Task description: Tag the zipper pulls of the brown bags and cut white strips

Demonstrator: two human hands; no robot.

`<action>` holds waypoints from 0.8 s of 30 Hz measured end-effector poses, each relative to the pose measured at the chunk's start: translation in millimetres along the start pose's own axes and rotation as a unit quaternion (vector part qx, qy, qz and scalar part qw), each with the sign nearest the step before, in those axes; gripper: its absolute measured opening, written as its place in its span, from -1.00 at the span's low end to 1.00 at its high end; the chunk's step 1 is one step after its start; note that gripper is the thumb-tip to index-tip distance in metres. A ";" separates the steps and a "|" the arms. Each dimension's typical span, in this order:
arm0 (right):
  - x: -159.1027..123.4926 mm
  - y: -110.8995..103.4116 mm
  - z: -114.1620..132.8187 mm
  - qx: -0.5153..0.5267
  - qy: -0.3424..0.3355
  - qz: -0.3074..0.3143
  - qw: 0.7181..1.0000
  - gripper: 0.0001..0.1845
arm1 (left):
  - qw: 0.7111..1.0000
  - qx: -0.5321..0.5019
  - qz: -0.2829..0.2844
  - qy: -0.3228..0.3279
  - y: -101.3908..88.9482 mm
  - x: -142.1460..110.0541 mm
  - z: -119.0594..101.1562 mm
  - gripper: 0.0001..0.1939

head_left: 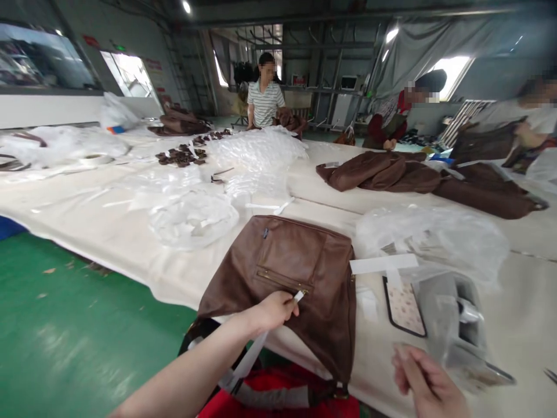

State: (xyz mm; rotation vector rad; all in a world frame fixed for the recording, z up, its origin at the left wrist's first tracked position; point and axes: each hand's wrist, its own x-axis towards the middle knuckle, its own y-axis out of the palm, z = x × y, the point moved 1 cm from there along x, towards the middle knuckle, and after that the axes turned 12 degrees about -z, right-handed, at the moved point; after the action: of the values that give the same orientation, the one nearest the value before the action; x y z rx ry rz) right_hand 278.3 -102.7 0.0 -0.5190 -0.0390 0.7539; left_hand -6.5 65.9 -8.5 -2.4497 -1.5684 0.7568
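A brown leather-look bag (287,261) lies on the cloth-covered table in front of me, its zipped front pocket facing up. My left hand (278,309) pinches the white-wrapped zipper pull (299,296) at the right end of the pocket zipper. Off the bag's right side, over the table, is my right hand (424,377), with thumb and fingers pressed together. Whether anything small is between them is hidden. A phone in a patterned case (404,307) lies just beyond that hand, beside a clear plastic bag (456,325). The wrapped strap (274,396) hangs at the near edge.
Clear plastic bags (430,238) and a plastic heap (191,217) lie beyond the bag. More brown bags (383,171) rest at the far right. Small brown pieces (180,155) are at the far left. Several people stand across the table. Green floor (87,325) shows at left.
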 end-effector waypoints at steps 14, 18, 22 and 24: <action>-20.7 170.1 80.9 0.123 -0.020 0.329 0.936 -0.60 | 0.984 0.026 0.004 0.174 -6.9 -12.5 -1.0 -0.80; -21.3 171.1 77.1 0.091 -0.011 0.322 0.942 -0.64 | 0.986 0.020 0.000 0.163 -7.1 -12.7 0.9 -0.84; -21.4 174.1 74.3 0.073 -0.012 0.307 0.949 -0.68 | 0.991 -0.013 0.010 0.133 -7.5 -13.3 0.8 -0.83; -20.8 174.6 72.9 0.067 -0.015 0.302 0.951 -0.69 | 0.993 -0.040 0.014 0.108 -7.5 -12.5 0.5 -0.77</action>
State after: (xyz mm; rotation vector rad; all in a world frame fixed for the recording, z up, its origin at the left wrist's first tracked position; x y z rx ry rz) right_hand 134.9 21.7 -14.0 -0.3891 0.1503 1.3536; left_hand -16.9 58.1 -2.0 -2.5159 -1.5128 0.4239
